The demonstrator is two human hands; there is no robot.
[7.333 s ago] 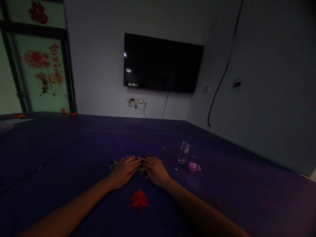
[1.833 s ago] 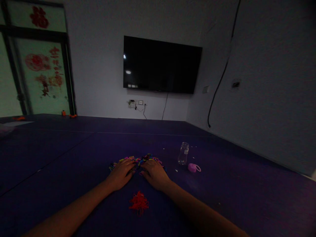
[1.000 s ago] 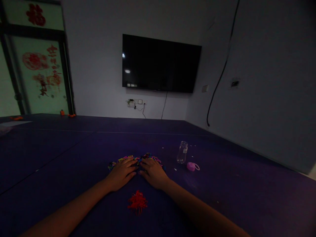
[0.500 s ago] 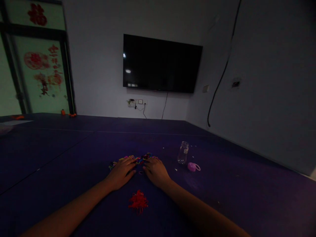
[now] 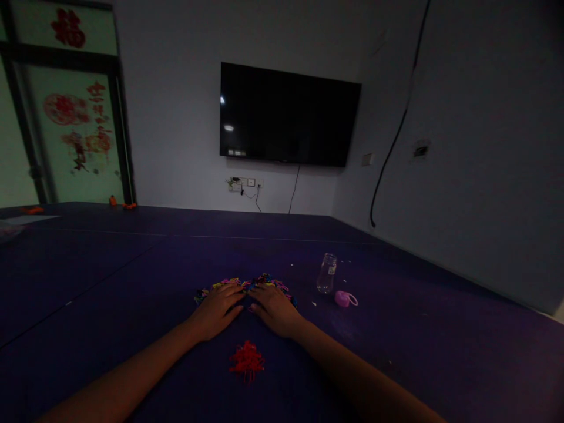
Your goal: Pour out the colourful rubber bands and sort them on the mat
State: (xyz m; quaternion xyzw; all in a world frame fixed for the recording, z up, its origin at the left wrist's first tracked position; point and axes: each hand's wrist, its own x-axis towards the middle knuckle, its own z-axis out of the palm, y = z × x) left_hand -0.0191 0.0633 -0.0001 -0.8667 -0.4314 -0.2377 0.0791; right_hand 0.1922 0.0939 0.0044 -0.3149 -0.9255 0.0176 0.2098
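Observation:
A heap of small multicoloured loops that look like rubber bands [image 5: 282,286] lies on the dark purple surface [image 5: 176,376]. Over its left part rests my left hand [image 5: 218,308], fingers stretched out flat and palm down. My right hand [image 5: 274,306] lies likewise on the right part, its thumb tip by one loose pink loop. Both hands cover much of the heap, so what is under the fingers is hidden. Closer to me, between my forearms, sits a separate small pile of red bands [image 5: 247,360], touched by neither hand.
Right of my right hand a clear bottle [image 5: 326,275] stands uncapped, with a pink lid with a loop [image 5: 345,298] beside it. White scraps [image 5: 314,304] are scattered around. Orange objects [image 5: 129,206] lie at the far left edge. A television [image 5: 288,114] hangs on the wall.
My right hand has slid slightly left, its thumb reaching the loose pink loop, and more of the heap shows at its right. My left hand has barely moved.

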